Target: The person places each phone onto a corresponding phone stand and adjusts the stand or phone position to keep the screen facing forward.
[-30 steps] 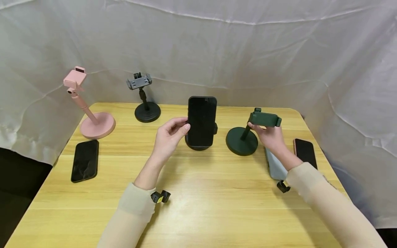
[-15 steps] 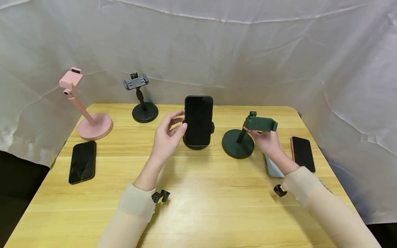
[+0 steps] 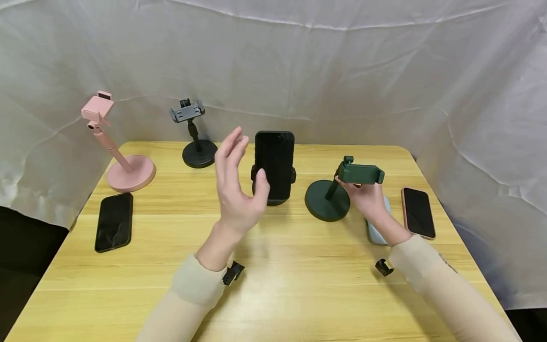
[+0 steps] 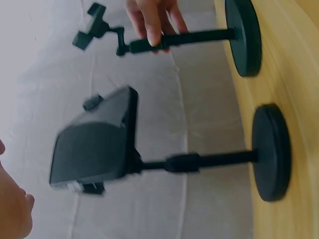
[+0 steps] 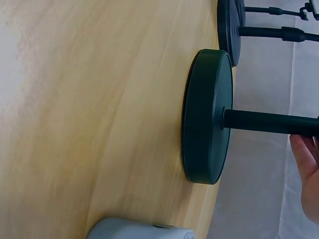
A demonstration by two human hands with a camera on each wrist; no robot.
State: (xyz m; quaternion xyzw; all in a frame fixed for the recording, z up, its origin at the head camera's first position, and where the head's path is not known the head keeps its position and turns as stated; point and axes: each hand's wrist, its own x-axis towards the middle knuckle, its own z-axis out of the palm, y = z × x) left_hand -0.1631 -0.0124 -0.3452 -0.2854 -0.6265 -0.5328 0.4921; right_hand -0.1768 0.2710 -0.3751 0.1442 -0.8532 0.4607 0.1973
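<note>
On the desk (image 3: 299, 289), the green stand (image 3: 331, 190) is gripped by the right hand (image 3: 368, 199) — by a sideways pull it may be tipped. The phone (image 3: 275, 161) mounted beside it might be bumped by the empty, loose-fingered left hand (image 3: 238, 194).

Left sleeve (image 3: 173, 313): long, pale beige, plain cloth, loose over the forearm.
Left cuff (image 3: 198, 282): a broad band, slightly paler than the beige above it, ending at the wrist.
Left wrist camera (image 3: 233, 273): small, black and angular, jutting from the inner side of the cuff.
Left hand (image 3: 237, 194): bare from wrist to fingertips.
Right sleeve (image 3: 450, 289): the same pale beige, long; a small dark patch (image 3: 447, 262) shows at its outer edge, too small to identify with certainty.
Right cuff (image 3: 413, 257): broad and paler, matching the other.
Right wrist camera (image 3: 383, 268): small and black, with a notched outline.
Right hand (image 3: 366, 199): bare as well.
</note>
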